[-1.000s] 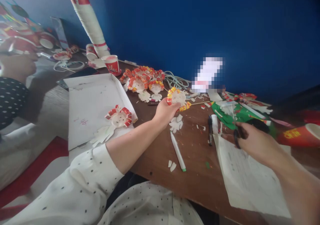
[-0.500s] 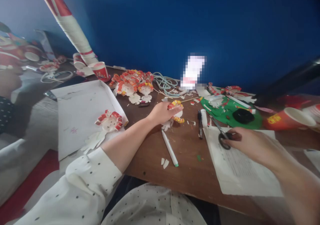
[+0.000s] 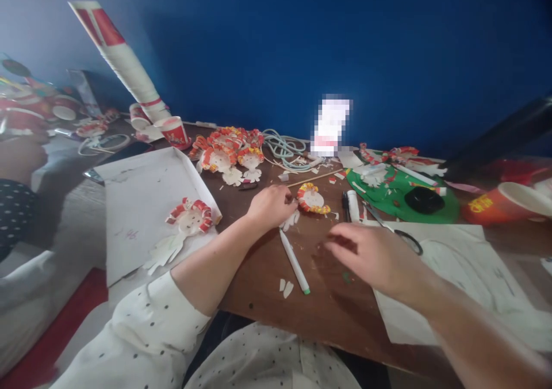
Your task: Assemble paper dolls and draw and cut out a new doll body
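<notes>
Brown wood-look tabletop (image 3: 267, 308) spread beneath your two hands. On it, between them and a little farther from you, lay a small paper figure with a round white face and a curled red-and-yellow rim (image 3: 314, 199). Your left hand (image 3: 272, 206) was just to the left of that figure, its fingers bent inward; you could not tell from this view whether they touched it or pinched anything. Your right hand (image 3: 366, 256) hung nearer to you, thumb and fingers slightly parted, with nothing visible between them.

Beyond the right hand, a pair of black-handled scissors (image 3: 411, 241) rested partly on loose white paper sheets (image 3: 457, 279). A slim black pen (image 3: 345, 206) and a short white cylinder (image 3: 353, 206) lay side by side, left of the blades. Close to your left hand, a white marker with a green end (image 3: 295, 262) pointed toward you, two white paper scraps (image 3: 286, 288) beside it. A thin wooden stick (image 3: 317, 176) lay behind the figure.

Farther left, a white cardboard tray (image 3: 138, 205) bore a red-rimmed paper figure (image 3: 190, 216), while a heap of red-and-orange paper figures (image 3: 233, 146) sat behind your left hand.
</notes>
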`<control>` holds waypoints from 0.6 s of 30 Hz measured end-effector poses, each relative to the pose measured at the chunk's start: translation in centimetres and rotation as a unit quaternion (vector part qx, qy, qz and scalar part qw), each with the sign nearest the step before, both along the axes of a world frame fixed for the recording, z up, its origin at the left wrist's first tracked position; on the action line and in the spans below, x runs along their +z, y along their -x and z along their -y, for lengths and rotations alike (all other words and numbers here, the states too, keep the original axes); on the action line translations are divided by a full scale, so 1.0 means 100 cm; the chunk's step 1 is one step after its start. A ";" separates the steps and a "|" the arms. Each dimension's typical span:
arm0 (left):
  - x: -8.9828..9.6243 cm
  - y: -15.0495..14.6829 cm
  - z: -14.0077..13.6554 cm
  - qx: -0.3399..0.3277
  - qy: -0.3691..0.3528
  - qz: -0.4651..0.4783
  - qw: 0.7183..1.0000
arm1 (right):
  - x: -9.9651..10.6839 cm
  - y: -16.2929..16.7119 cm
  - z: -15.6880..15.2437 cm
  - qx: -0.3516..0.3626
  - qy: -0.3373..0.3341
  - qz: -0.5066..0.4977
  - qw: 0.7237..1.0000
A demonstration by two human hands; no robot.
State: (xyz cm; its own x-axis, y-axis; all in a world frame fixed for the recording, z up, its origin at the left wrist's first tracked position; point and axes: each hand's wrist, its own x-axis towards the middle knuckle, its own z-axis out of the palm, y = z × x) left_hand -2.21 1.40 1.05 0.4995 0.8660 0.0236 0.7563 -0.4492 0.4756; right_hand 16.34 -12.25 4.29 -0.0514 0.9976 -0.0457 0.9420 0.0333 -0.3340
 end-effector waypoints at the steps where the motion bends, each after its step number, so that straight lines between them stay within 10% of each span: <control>1: 0.000 -0.001 0.002 -0.006 -0.003 -0.003 1.000 | 0.002 0.011 -0.002 0.021 0.012 0.030 0.999; 11: 0.001 0.002 -0.002 0.033 0.039 0.005 0.999 | 0.007 -0.056 -0.060 -0.152 0.028 0.126 0.980; 18: 0.008 0.001 -0.004 0.125 -0.025 0.224 0.966 | -0.017 -0.060 -0.066 -0.174 0.037 0.033 0.984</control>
State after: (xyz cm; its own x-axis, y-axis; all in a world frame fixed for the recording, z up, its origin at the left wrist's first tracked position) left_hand -2.28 1.82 1.83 0.2044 0.9506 0.2337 0.5673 -0.3096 0.7631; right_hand 22.37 -5.61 2.60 0.2976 0.9481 -0.1115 0.9117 -0.3169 -0.2613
